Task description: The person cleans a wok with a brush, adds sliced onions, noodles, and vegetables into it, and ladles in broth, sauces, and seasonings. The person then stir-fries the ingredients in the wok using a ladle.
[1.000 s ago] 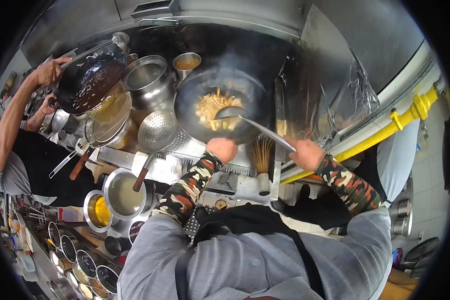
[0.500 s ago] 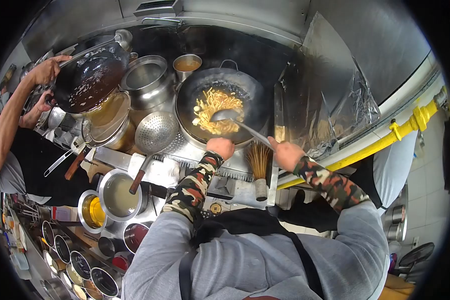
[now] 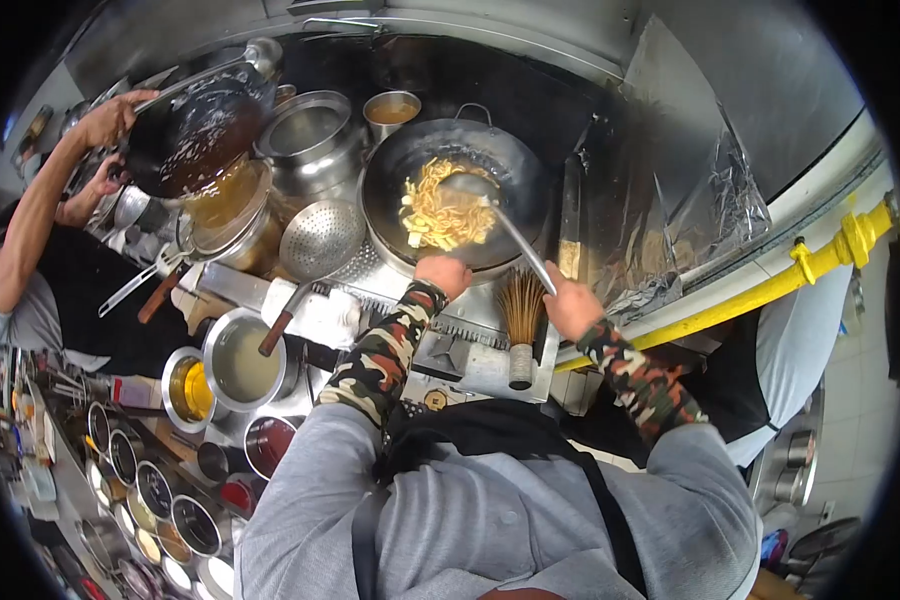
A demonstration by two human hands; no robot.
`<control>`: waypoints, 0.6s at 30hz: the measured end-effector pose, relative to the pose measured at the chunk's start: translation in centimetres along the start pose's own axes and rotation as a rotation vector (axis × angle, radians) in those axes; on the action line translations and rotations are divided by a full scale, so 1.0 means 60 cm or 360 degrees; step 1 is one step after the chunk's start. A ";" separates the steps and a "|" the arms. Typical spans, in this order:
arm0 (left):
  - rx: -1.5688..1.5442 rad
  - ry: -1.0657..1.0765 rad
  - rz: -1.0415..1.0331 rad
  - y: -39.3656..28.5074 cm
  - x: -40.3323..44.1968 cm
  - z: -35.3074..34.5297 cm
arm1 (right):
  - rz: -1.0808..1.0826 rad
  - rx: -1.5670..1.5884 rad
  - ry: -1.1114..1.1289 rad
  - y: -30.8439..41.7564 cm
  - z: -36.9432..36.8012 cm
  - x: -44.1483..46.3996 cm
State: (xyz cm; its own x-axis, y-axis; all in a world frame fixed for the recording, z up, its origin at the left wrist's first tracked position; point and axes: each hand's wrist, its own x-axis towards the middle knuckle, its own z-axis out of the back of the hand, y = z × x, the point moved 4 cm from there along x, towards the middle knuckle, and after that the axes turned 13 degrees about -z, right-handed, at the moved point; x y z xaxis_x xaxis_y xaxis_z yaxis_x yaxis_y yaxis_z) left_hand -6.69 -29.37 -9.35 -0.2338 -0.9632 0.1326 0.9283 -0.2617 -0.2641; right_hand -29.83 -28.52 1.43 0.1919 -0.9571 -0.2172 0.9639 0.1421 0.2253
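A dark wok (image 3: 520, 165) sits on the stove with pale, noodle-like strips (image 3: 448, 215) in it. My left hand (image 3: 444, 277) is closed at the wok's near rim; whatever its fingers grip there is hidden. My right hand (image 3: 572, 306) is wrapped round the handle of a long metal ladle (image 3: 515, 238), whose bowl rests among the strips. Between the two arms, a bamboo brush (image 3: 520, 320) stands on the stove's edge. A perforated strainer (image 3: 322, 240) with a wooden handle lies left of the wok.
At the left, a co-worker's hands (image 3: 112, 120) tilt another wok (image 3: 195, 140) over a strainer and pot (image 3: 245, 240). A metal pot (image 3: 310, 130) and a small sauce pot (image 3: 392, 108) stand behind. Bowls of liquid (image 3: 243, 360) are at lower left; a yellow pipe (image 3: 750, 292) runs at right.
The ladle bowl has moved toward the back of the wok, over the strips. My right hand has shifted down and left since the earliest frame. Steam over the wok has thinned.
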 end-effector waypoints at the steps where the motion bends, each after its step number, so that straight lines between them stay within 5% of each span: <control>1: 0.0016 0.0020 0.0011 -0.003 -0.001 0.000 | 0.0028 -0.0007 0.0011 -0.011 -0.020 -0.004; 4: 0.0085 -0.0080 0.0034 -0.038 -0.031 0.022 | 0.0218 0.1221 -0.0093 -0.057 -0.123 0.026; 6: 0.0132 -0.0525 -0.0113 -0.081 -0.069 0.068 | 0.0308 0.1174 -0.0271 -0.061 -0.162 0.022; 7: 0.0101 -0.0780 -0.0195 -0.101 -0.097 0.089 | 0.0038 0.1055 -0.0093 -0.063 -0.169 0.021; 11: -0.0248 -0.0636 -0.0004 -0.131 -0.261 0.120 | 0.0335 0.1187 -0.0012 -0.074 -0.181 0.046; 14: -0.0507 -0.0506 0.0448 -0.117 -0.400 0.105 | -0.0147 0.2090 0.1090 -0.080 -0.129 0.030; 16: -0.0709 -0.0606 0.0577 -0.113 -0.468 0.094 | -0.0223 0.2127 0.1194 -0.073 -0.106 0.047; 18: -0.0774 -0.0545 0.0706 -0.112 -0.519 0.096 | 0.0331 0.1468 0.0326 -0.071 -0.137 0.084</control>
State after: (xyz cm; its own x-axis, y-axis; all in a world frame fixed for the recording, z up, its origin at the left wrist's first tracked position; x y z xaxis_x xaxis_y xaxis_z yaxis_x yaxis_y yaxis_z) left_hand -4.00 2.75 -6.23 0.3105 -0.9325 0.1844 0.6632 0.0736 -0.7448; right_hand -31.43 -31.87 -8.44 0.4551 -0.8601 -0.2304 0.3998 -0.0339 0.9160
